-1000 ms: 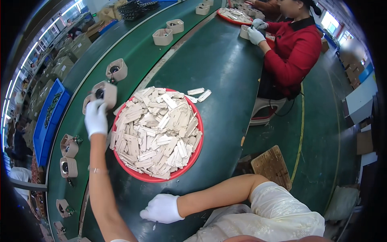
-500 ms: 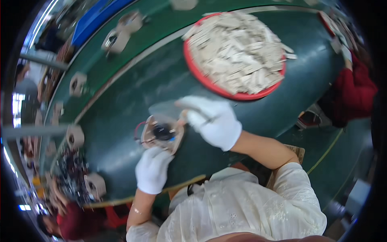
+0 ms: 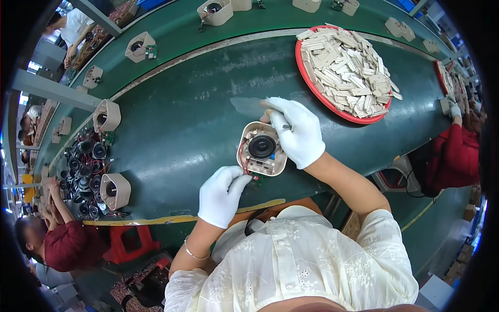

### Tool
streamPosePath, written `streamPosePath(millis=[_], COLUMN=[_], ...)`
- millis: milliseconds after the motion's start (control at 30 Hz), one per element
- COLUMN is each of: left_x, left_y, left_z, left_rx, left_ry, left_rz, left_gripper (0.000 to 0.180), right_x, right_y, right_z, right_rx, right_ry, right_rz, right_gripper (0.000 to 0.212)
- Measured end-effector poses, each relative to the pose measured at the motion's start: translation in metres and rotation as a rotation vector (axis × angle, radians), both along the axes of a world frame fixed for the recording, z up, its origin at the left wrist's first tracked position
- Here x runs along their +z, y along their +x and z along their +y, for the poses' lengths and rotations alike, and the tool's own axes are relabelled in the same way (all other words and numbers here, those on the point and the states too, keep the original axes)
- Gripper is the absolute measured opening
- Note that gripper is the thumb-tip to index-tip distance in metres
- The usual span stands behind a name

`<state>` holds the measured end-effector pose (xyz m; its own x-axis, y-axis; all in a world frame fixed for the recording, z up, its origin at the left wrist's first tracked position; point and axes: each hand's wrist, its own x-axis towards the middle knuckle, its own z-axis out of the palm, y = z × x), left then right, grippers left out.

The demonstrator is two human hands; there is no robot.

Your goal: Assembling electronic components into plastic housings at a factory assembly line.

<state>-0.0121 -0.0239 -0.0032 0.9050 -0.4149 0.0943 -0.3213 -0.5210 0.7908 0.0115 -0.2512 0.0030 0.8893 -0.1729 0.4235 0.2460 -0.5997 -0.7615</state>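
On the green work surface in front of me lies a beige speaker housing, its open side up. A black round speaker sits inside it, with a red wire along the left. At the housing's near edge, my white-gloved left hand is closed in a pinch on a small green circuit board. My right hand, also gloved with bare fingertips showing, reaches over the housing's upper right side. Its closed fingers hold a thin translucent plastic film, which sticks out leftward above the housing.
A red round tray heaped with beige strips stands at the far right. Many loose speakers are piled at the left beside beige housings. More housings stand along the far green belt. Co-workers in red sit at left and right.
My view has shifted, so the tray and housing appear farther right. My left hand has gone from the housing's near side to the circuit board there. My right hand still holds the film.
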Motion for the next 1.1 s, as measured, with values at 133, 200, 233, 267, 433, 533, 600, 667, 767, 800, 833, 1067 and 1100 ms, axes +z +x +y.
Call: streamPosePath(millis=[133,200,233,267,433,533,600,667,767,800,833,1067,1100], left_x=[0.011,0.02,0.022,0.022,0.029,0.039,0.035,0.045,0.036,0.03,0.028,-0.002,-0.004], left_y=[0.008,0.021,0.024,0.025,0.025,0.018,0.009,0.006,0.006,0.001,-0.002,0.01,0.009], left_z=[-0.012,-0.005,-0.002,-0.004,0.008,0.015,0.008,-0.011,-0.023,-0.018,-0.018,0.025,0.024], left_rx=[0.024,-0.287,-0.599,-0.635,-0.776,-0.711,-0.375,0.166,0.354,0.239,0.197,-0.089,-0.225], left_ry=[0.196,0.297,0.394,0.416,0.361,0.155,-0.197,-0.671,-0.71,-0.596,-0.51,-1.147,-1.295], left_rz=[-0.58,-0.678,-0.767,-0.742,-0.69,-0.389,-0.08,0.378,0.434,0.34,0.266,0.842,0.97], left_gripper=[0.033,0.037,0.04,0.041,0.027,0.023,0.027,0.042,0.046,0.041,0.037,0.017,0.015], right_x=[0.003,0.005,0.006,-0.001,-0.002,-0.004,-0.004,-0.003,0.0,-0.001,-0.002,0.047,0.057], right_y=[0.008,0.012,0.014,0.018,0.022,0.024,0.026,0.025,0.023,0.023,0.022,-0.036,-0.052], right_z=[0.005,0.002,0.0,-0.003,-0.01,-0.01,-0.008,-0.005,-0.002,-0.003,-0.004,-0.034,-0.042], right_rx=[-0.045,0.013,0.074,0.121,0.304,0.426,0.441,0.45,0.42,0.409,0.397,0.34,0.429], right_ry=[-0.226,-0.255,-0.287,-0.262,-0.3,-0.327,-0.32,-0.315,-0.354,-0.338,-0.322,-0.283,-0.336], right_rz=[-0.012,0.008,0.025,-0.06,0.015,-0.01,-0.011,-0.011,0.035,0.022,0.01,-0.097,-0.059], right_gripper=[0.031,0.033,0.035,0.037,0.038,0.039,0.038,0.036,0.034,0.033,0.032,0.041,0.043])
